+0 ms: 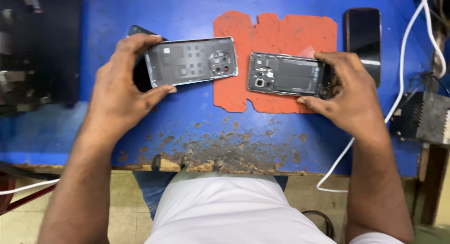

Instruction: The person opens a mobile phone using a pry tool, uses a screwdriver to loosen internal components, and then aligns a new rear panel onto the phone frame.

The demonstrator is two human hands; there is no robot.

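The left hand (119, 92) pinches a detached phone back cover (190, 61) by its short end, thumb under and fingers over the top edge, holding it tilted with the inner side up so the round camera ring faces the camera; the hand is closed on the cover, not flat. The right hand (349, 96) clamps the opened phone body (287, 74) at its 3 o'clock end, fingers curled over the far edge and thumb on the near edge, so the exposed boards and battery stay steady and in view. The body lies over an orange work mat (276, 33) on the blue bench (197, 117), likely as a soft, non-slip rest. The two parts sit just apart, cover at 9 o'clock of the body. A second dark phone (362, 40) lies at 1 o'clock of the right hand, near but not touching. A white cable (403, 80) runs down at 3 o'clock, close to the right wrist. The chipped front edge (211, 164) at 6 o'clock leaves open bench between it and both hands
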